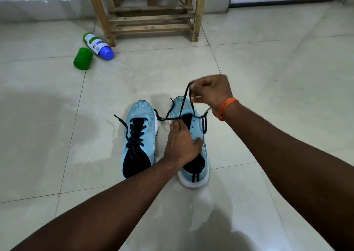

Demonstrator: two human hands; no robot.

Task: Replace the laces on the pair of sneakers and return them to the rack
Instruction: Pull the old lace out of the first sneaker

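in the middle of the frame, on a pale tiled floor (268,69), two light blue sneakers stand side by side, toes pointing away from the camera. the left sneaker (142,110) is laced up with a dark lace (134,137), one loose end trailing out toward the left. the right sneaker (196,131) stands just beside it, and its loose lace (183,105) crosses only the lowest eyelets, with the rest hanging free.

the left hand (182,141) lies on top of the right sneaker, fingers stretched forward over the dark tongue and the thumb spread toward the shoe's right side; its fingertips reach the spot where the lace crosses, but whether they pinch it cannot be told. the right hand (210,92) is raised above the toe of that shoe, fingers curled tightly round the loose lace, which runs taut from the fist down to the eyelets. an orange band (227,108) circles the right wrist.

at the top centre of the frame stands a wooden rack (149,17) with slatted shelves, against a white wall. in the upper left, near the rack's leg, a bottle (97,46) with a blue end lies on its side, and a green cap (83,58) lies just beside it.
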